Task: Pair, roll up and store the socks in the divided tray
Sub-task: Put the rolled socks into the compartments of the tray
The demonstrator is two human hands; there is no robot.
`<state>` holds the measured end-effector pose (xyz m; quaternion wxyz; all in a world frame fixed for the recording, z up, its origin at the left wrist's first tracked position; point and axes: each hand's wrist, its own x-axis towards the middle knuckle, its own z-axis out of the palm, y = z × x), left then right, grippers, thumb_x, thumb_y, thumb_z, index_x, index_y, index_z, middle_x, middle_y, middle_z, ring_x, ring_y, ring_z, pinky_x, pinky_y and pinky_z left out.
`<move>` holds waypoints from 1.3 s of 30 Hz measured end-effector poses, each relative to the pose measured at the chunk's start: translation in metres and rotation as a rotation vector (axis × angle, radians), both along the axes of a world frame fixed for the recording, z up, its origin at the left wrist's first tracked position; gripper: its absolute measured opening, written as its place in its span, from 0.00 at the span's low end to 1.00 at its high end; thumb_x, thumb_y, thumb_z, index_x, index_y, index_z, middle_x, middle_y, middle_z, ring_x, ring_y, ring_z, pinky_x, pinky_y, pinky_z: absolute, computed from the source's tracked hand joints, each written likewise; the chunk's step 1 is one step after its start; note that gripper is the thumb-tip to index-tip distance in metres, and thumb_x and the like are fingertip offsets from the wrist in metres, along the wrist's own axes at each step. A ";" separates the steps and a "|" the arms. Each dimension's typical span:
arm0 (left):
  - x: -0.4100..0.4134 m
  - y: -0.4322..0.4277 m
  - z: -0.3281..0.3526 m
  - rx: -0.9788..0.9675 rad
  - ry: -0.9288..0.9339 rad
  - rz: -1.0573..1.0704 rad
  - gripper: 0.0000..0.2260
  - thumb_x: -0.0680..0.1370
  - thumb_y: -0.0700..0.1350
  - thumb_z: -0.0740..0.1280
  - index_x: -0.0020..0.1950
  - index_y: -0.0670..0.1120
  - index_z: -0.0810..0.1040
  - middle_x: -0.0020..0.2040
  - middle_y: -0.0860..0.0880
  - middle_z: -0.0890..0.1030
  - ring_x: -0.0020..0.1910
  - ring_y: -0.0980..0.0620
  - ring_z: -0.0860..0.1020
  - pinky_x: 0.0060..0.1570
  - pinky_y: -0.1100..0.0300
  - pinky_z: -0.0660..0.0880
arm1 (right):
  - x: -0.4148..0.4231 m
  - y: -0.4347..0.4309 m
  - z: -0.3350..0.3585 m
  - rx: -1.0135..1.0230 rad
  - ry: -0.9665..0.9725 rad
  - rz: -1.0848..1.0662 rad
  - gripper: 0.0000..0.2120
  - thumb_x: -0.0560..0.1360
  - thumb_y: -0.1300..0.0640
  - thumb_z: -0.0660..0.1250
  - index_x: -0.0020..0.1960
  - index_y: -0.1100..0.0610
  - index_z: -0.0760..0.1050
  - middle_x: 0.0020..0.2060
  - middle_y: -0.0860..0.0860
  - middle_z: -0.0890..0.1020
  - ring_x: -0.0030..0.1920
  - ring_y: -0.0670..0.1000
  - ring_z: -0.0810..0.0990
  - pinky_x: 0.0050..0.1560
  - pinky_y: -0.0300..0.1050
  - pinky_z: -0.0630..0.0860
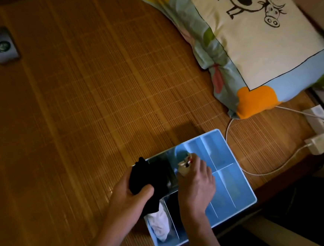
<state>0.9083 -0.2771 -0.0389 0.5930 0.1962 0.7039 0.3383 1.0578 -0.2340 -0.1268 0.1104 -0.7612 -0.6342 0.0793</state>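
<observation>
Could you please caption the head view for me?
Left hand grips black sock; right hand pinches pale sock over blue tray.

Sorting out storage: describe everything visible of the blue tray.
The tray is blue, plastic-looking, with rounded corners and thin dividers. It lies askew on the mat. A white sock sits in a near compartment; rightmost ones look empty. The right hand holds a beige sock inside; the left hand holds a black sock over its rim.

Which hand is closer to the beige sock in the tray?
Right. The right hand pinches the beige sock; the left hand is beside it, gripping a black sock.
</observation>
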 end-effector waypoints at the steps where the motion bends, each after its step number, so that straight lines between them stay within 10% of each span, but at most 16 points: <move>1: 0.000 0.001 -0.002 0.002 -0.002 0.000 0.18 0.75 0.35 0.69 0.45 0.61 0.83 0.40 0.56 0.86 0.38 0.59 0.84 0.31 0.70 0.76 | 0.000 -0.001 -0.002 -0.028 -0.018 0.054 0.24 0.59 0.58 0.83 0.53 0.58 0.80 0.40 0.54 0.81 0.39 0.60 0.79 0.36 0.50 0.74; 14: 0.000 0.006 -0.024 0.008 -0.022 -0.012 0.18 0.74 0.37 0.72 0.47 0.63 0.83 0.43 0.56 0.86 0.41 0.59 0.85 0.33 0.71 0.77 | -0.012 0.002 -0.010 -0.199 0.196 -0.020 0.19 0.74 0.49 0.73 0.59 0.56 0.72 0.47 0.55 0.81 0.48 0.61 0.80 0.38 0.50 0.72; 39: 0.009 0.044 -0.065 -0.047 -0.035 -0.016 0.17 0.76 0.41 0.70 0.46 0.66 0.83 0.41 0.57 0.86 0.39 0.60 0.84 0.29 0.70 0.77 | 0.014 0.010 -0.007 -0.188 0.137 0.314 0.19 0.66 0.58 0.78 0.56 0.50 0.82 0.54 0.44 0.85 0.47 0.54 0.78 0.42 0.48 0.74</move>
